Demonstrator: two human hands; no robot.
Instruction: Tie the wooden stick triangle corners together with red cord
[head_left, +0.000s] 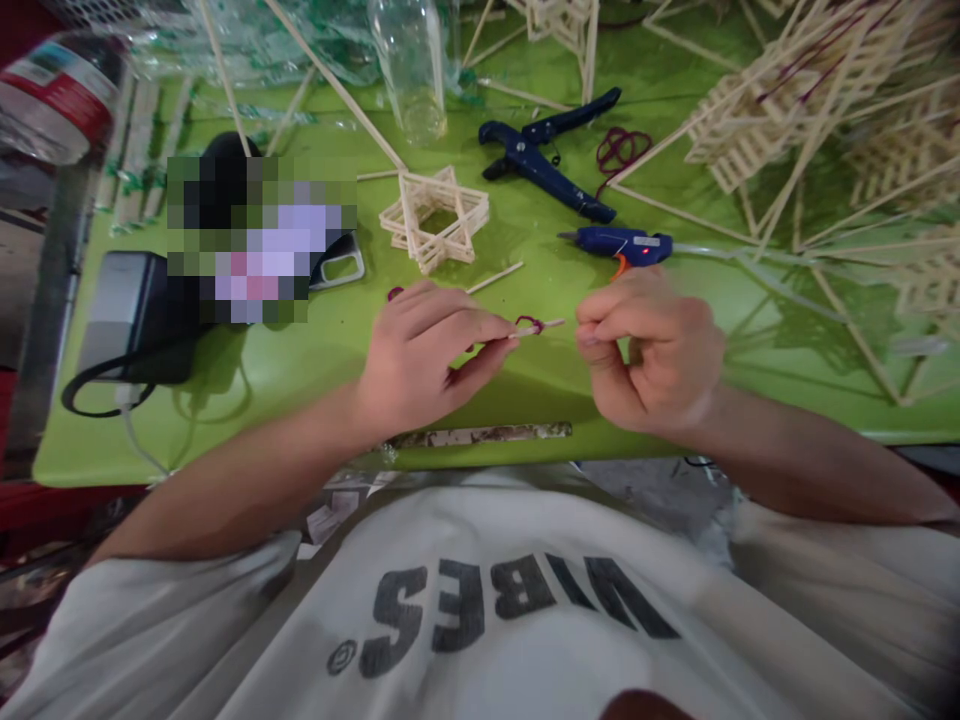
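Observation:
Between the fingertips of my left hand (435, 345) is a thin wooden stick (555, 323), lying nearly level. Dark red string (531, 326) is looped around it just beyond the fingers. Closed in a pinch, my right hand (656, 345) is a little to the right of the stick's tip; whatever its fingers grip is too small to make out. A blue glue gun (619, 243) with a lit red light lies just beyond that hand. Past my left hand sits a small star frame (409, 225) of stacked sticks, with a loose stick (495, 278) beside it.
Blue cutters (540, 160) and a clear bottle (412, 80) are farther back on the green table (300, 400). Larger stick frames (750, 130) crowd the right. At left are a black-and-grey box (124, 315) with a cable and stick bundles (139, 150). A patterned strip (495, 436) lies near the front edge.

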